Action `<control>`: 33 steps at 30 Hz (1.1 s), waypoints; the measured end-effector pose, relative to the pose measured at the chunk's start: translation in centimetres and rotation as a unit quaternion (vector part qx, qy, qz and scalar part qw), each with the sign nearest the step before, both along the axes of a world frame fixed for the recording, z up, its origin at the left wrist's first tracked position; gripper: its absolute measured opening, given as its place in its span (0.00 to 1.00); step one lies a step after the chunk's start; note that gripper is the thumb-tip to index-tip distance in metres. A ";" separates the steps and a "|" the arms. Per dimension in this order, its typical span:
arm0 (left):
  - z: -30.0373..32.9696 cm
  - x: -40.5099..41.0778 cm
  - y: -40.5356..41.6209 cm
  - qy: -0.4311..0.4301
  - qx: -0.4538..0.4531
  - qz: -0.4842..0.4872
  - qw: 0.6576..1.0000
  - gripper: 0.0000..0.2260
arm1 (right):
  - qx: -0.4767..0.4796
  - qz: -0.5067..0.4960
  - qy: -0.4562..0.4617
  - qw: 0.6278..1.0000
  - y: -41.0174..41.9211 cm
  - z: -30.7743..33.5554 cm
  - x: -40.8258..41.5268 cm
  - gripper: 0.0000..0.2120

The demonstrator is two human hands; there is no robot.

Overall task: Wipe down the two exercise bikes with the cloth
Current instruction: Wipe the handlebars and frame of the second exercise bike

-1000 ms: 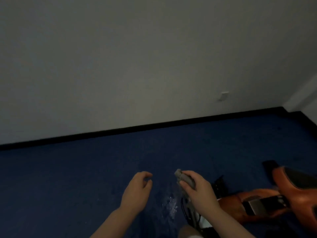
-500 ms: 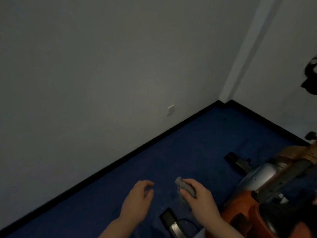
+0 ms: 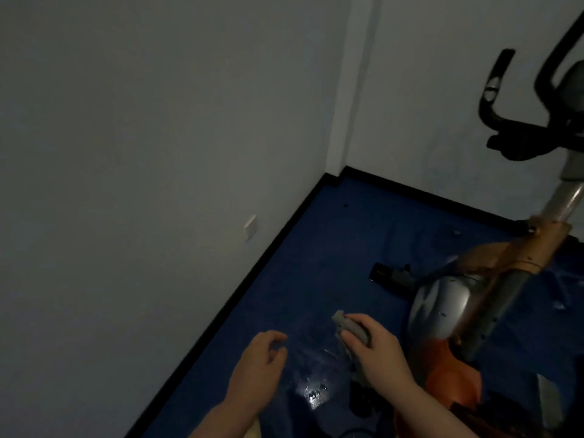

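Observation:
My right hand (image 3: pixel 376 354) is closed around a folded grey cloth (image 3: pixel 350 328), held low in front of me above the blue floor. My left hand (image 3: pixel 257 363) hovers beside it to the left, fingers loosely curled and holding nothing. An exercise bike (image 3: pixel 442 306) with an orange and silver body stands at the right; its post rises to black handlebars (image 3: pixel 505 121) at the upper right. The cloth is a short way left of the bike's silver housing and not touching it. Only one bike is in view.
A blue carpeted floor (image 3: pixel 331 263) runs into a room corner with white walls and black skirting (image 3: pixel 252 273). A white wall socket (image 3: pixel 250 227) sits low on the left wall. A black bike foot (image 3: pixel 390 273) lies on the floor. A bright glint (image 3: pixel 311 392) shows below my hands.
The view has swung right and up, bringing the room corner, the bike's post and handlebars into sight. Both hands keep their pose, the right still gripping the cloth.

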State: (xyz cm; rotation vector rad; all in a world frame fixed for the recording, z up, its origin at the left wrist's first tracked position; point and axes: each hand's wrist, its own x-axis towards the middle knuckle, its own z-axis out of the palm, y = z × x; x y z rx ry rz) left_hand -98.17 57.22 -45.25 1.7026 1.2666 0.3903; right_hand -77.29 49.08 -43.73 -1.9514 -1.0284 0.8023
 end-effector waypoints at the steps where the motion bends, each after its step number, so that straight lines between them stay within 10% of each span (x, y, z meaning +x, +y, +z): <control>1: 0.2 -0.1 2.2 -0.002 0.006 -0.014 1.000 0.10 | 0.001 -0.024 -0.001 1.000 1.0 0.0 -0.1 0.09; 16: 1.4 10.0 15.3 -0.053 -0.009 -0.234 0.971 0.12 | 0.036 -0.319 0.016 0.947 5.9 1.1 3.3 0.12; 33: 10.6 38.8 20.9 -0.165 0.053 -0.331 0.928 0.09 | 0.129 -0.392 -0.042 0.910 9.4 8.5 25.1 0.08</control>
